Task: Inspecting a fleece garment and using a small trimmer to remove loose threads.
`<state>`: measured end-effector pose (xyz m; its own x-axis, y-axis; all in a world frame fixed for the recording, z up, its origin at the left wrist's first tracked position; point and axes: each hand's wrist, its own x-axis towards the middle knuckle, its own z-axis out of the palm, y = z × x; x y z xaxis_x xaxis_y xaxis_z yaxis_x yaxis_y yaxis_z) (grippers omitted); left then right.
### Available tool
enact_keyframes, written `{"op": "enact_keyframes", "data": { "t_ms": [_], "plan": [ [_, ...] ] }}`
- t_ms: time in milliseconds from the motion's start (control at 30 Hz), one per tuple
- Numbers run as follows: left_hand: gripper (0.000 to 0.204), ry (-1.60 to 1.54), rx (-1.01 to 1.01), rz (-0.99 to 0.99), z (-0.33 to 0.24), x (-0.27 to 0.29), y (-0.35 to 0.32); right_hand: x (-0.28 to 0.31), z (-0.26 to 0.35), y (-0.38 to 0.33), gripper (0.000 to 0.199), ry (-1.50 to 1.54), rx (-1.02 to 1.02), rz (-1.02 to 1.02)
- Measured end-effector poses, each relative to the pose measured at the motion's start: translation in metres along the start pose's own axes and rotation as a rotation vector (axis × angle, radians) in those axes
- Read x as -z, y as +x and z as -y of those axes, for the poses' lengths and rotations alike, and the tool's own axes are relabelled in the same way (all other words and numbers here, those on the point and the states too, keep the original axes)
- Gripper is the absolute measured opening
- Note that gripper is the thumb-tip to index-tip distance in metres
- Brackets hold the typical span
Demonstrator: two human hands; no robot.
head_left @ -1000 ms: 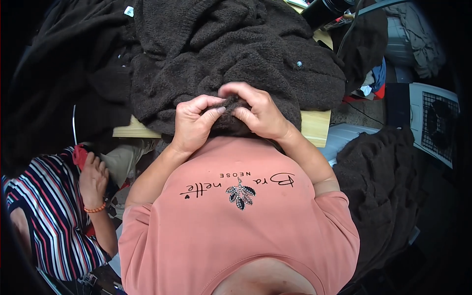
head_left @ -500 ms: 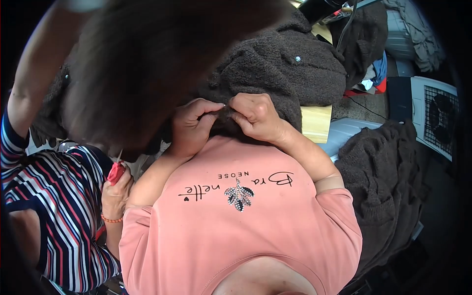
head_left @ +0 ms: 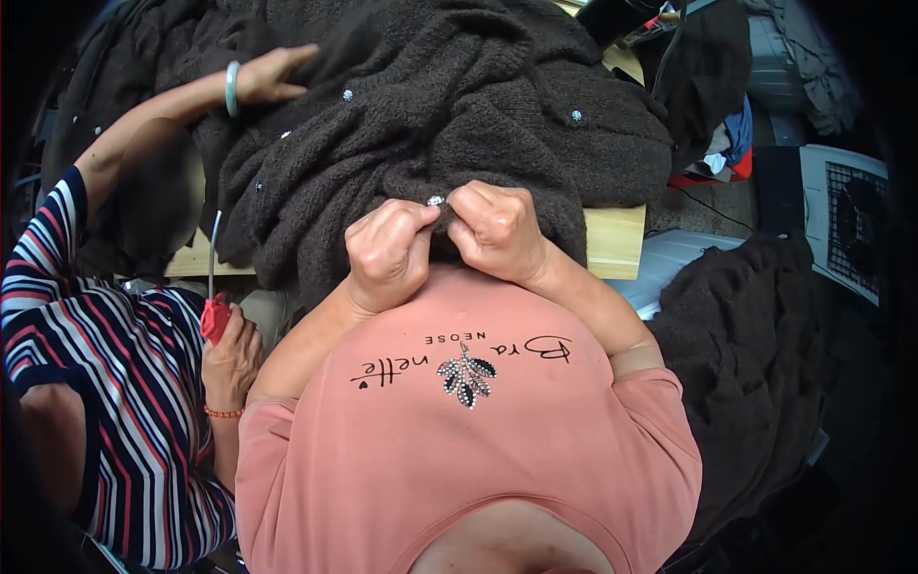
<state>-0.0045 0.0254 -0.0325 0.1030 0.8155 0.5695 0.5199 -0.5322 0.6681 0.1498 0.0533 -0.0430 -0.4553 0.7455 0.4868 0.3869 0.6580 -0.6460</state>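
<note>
A dark brown knitted garment [head_left: 478, 143] spreads over the table in front of me. At its near edge, a sparkling round button [head_left: 436, 201] shows between my hands. My left hand [head_left: 387, 249] is closed, its thumb and forefinger pinching at the button. Close beside it, my right hand [head_left: 497, 227] is closed too, its fingertips gripping the knit right next to the button. Whether a needle or thread is there is too small to tell. More shiny buttons [head_left: 347, 95] dot the dark knit further off.
At my left sits a co-worker in a striped top [head_left: 124, 411], one hand holding a red-handled tool [head_left: 215, 319] with a thin metal shaft, the other hand [head_left: 273, 77] stretched over the knit. A wooden tabletop edge [head_left: 614, 242] shows. Dark knitwear [head_left: 732, 335] is heaped at right, near a fan [head_left: 851, 220].
The blurred dark cloth raised at the upper left has come down, uncovering the knit and buttons. The co-worker's arm has reached over it. My left hand has turned slightly; the button shows more.
</note>
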Motion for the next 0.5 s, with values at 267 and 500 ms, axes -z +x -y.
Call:
{"op": "enact_keyframes", "data": {
  "t_ms": [267,500],
  "plan": [
    [0.009,-0.026,0.382,0.016,0.026,0.015,-0.019,0.023,-0.017,0.013,0.013,-0.144,-0.090,-0.259],
    [0.035,-0.016,0.434,0.315,0.014,0.012,-0.009,0.021,-0.026,-0.005,0.010,0.197,-0.461,-0.265]
  ]
}}
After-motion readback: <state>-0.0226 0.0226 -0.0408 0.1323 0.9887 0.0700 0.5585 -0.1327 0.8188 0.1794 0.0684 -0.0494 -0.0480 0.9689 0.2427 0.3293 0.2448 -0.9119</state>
